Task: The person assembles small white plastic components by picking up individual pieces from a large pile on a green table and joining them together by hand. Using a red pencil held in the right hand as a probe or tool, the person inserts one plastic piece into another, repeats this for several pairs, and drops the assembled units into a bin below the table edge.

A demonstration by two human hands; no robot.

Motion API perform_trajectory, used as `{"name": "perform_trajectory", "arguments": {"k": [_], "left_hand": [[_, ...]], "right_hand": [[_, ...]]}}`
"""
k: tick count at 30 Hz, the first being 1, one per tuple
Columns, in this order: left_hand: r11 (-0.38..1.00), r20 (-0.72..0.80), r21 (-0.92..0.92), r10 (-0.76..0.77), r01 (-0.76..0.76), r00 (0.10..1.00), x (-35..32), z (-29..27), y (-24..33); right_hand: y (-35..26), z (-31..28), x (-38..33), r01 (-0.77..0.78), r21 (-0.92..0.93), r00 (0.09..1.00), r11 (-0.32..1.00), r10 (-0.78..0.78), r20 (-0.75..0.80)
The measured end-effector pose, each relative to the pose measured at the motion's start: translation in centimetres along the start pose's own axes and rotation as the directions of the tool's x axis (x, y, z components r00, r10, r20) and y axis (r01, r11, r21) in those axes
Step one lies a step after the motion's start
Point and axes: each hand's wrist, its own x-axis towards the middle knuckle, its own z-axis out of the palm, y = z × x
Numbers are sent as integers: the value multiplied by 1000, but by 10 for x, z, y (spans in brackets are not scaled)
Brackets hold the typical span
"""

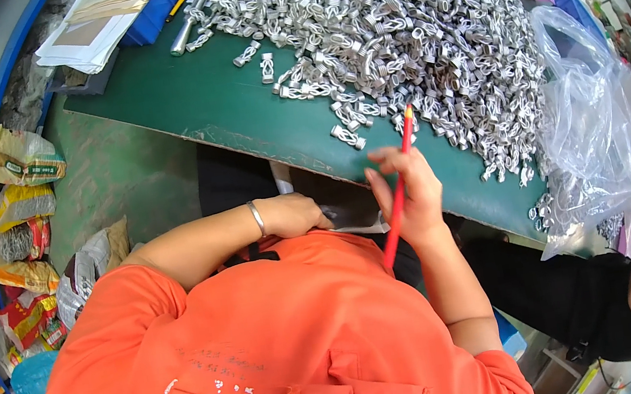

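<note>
Right hand [407, 198] grips a red pencil [398, 193]; left hand's [295, 215] fingers hidden, grip unclear.

We see packages on both sides of the green table [238, 119]. Left of it, on the floor, a tan bag with a green patch [20, 155], a yellow bag [15, 205] below, then red and yellow packets [27, 313], perhaps crumpled. At the table's right end lies a clear plastic bag [589, 115]; beyond its far left corner, a stack of white papers [90, 27]

Factory workshop, green workbench [179, 103], heaped small metal parts [403, 21], plastic bags [594, 123]
</note>
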Motion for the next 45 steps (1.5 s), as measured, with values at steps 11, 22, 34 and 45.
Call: {"name": "perform_trajectory", "arguments": {"k": [11,22,34,45], "left_hand": [[528,-291,-842,-268,-113,919,-30,-31,19],[203,-552,-833,-377,-515,744,-22,-53,47],[690,-822,-474,-123,-548,556,-29,-56,58],[822,-806,-394,-94,-411,584,-34,-54,56]], "right_hand": [[13,15,-13,-199,380,962,903,253,-99],[0,9,-17,-233,606,956,760,295,-2],[-3,11,-25,-331,886,868,326,473,151],[-2,-6,-32,-237,758,955,608,289,67]]}}
